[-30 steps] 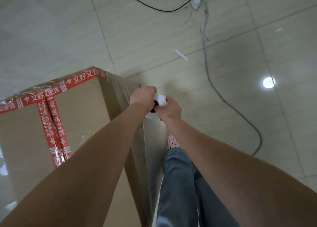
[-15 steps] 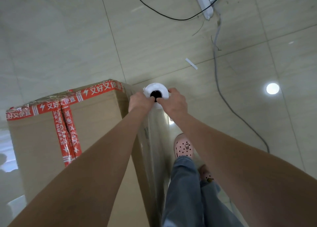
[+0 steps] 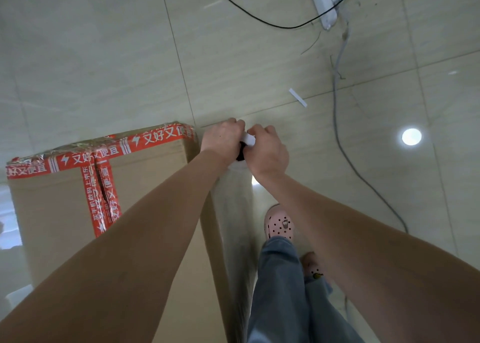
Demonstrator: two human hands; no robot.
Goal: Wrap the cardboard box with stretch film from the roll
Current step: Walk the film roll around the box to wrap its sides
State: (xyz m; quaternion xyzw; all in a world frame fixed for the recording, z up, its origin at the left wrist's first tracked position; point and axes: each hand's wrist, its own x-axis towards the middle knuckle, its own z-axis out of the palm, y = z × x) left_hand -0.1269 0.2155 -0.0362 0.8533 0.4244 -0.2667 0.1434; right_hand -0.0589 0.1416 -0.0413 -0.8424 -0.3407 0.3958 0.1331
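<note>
Curled round the roll (image 3: 248, 139), our left hand (image 3: 223, 140) and right hand (image 3: 270, 153) have carried it forward to the far corner of the cardboard box (image 3: 145, 176); stretch film (image 3: 236, 213) lines this side; rounding the corner seems next.

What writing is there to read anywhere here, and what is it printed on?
"又好又便宜": white on the red tape along the top edge of the cardboard box, repeated.
Smaller characters on the tape strip down the box's middle seam: too blurred to read.
Nothing else legible.
</note>
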